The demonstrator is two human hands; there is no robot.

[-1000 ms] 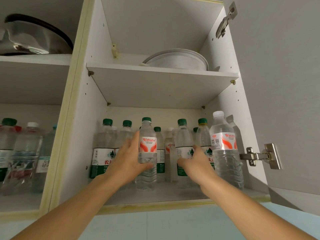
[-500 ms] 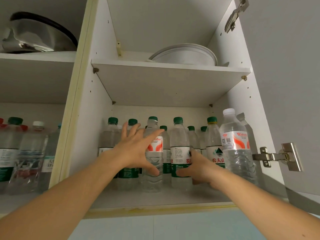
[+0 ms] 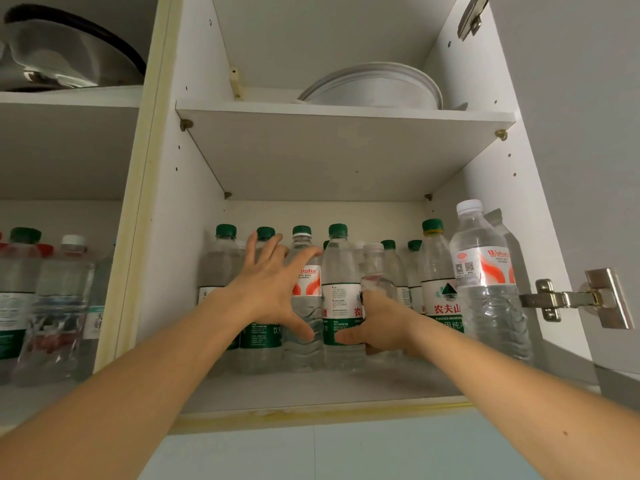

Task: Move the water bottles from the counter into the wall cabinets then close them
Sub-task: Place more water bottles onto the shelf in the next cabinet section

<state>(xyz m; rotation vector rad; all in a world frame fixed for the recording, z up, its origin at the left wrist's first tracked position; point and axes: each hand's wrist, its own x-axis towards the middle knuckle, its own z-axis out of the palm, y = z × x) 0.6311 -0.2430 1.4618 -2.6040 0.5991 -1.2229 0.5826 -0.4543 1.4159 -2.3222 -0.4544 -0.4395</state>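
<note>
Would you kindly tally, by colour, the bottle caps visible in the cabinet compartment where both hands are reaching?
green caps: 8
white or clear caps: at least 3
Total: at least 11; others may hide behind the front rows.

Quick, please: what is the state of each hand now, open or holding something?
Left hand: open, fingers spread, thumb against the red-labelled bottle.
Right hand: curled round a clear bottle in the cabinet, thumb extended.
</note>
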